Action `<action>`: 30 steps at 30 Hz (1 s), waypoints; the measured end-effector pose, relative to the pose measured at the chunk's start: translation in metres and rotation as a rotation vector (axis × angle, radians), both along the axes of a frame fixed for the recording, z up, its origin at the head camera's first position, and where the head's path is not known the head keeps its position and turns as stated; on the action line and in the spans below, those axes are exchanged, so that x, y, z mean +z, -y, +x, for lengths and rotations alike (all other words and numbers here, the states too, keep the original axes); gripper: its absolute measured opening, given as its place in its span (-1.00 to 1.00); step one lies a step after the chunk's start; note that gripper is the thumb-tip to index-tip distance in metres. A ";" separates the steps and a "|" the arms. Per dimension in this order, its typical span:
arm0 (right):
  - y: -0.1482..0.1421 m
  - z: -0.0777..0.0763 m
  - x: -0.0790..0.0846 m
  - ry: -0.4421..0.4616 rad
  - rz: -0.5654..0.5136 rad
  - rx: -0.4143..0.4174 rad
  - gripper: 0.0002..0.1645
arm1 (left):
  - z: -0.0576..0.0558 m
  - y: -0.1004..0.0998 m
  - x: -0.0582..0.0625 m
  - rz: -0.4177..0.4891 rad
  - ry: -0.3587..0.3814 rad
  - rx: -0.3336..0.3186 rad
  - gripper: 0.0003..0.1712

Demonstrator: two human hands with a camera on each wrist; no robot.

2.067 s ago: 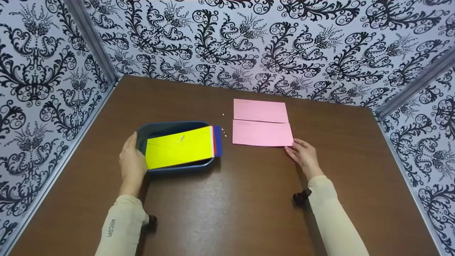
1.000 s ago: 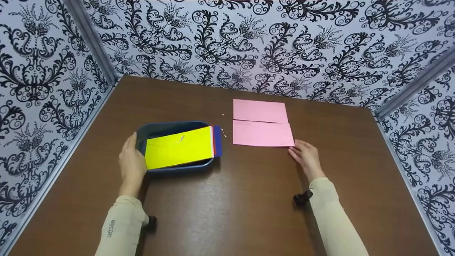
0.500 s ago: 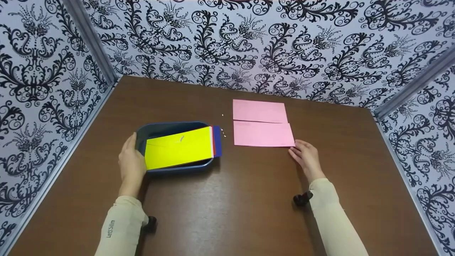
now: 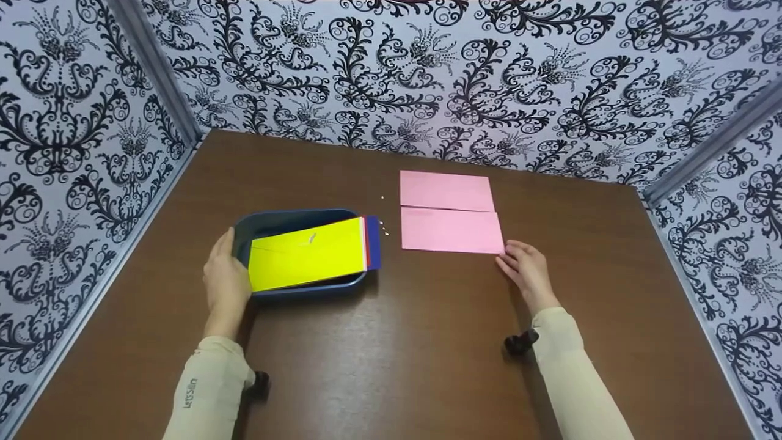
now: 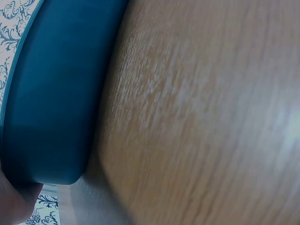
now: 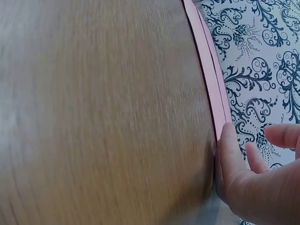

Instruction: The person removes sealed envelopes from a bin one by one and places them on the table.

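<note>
On the left, the left grip [image 4: 228,281] is up against the end of a dark blue tray [image 4: 287,221]; whether its fingers curl round the rim, I can't tell. Across to the right, the right grip [image 4: 528,272], fingers loosely extended, touches the near right corner of the near pink card [image 4: 451,231], no pinch to be seen. Looks like a lining-up step, squaring that card with the far pink card [image 4: 446,190]. The next move, I'd judge, calls for a light fingertip nudge, tray kept steady, before letting the corner go.

Right beside the left grip, the round-cornered tray sits on the brown wooden desk [image 4: 427,342]. Slanting across it: a bright yellow card [image 4: 305,261], then a red sheet [image 4: 368,241] and a blue sheet [image 4: 375,244] poking out at the end away from that grip. Between the grips, tiny white specks [image 4: 386,233]. And just left of the right grip, the pink pair: flat, pale, a thin dark line between, the near one reaching further right.
</note>
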State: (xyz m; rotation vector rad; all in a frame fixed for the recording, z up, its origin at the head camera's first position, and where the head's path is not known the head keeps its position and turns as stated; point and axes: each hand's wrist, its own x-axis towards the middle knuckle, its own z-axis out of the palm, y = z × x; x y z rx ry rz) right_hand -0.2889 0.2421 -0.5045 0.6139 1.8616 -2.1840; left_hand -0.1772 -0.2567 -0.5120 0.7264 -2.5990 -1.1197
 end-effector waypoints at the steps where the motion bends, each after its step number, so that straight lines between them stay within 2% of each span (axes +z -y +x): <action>1: 0.000 0.000 0.000 0.002 0.002 0.003 -0.48 | 0.000 0.000 0.000 0.000 -0.001 0.000 -0.33; 11: 0.000 0.001 -0.002 -0.015 0.018 0.032 -0.44 | 0.000 0.000 -0.002 -0.022 -0.001 0.009 -0.33; 19: 0.001 0.001 -0.003 -0.017 0.011 0.022 -0.48 | 0.001 -0.001 -0.002 -0.015 -0.013 0.012 -0.34; 30: 0.008 0.005 0.002 -0.024 -0.012 0.027 -0.50 | 0.001 0.000 -0.002 -0.007 -0.022 0.005 -0.34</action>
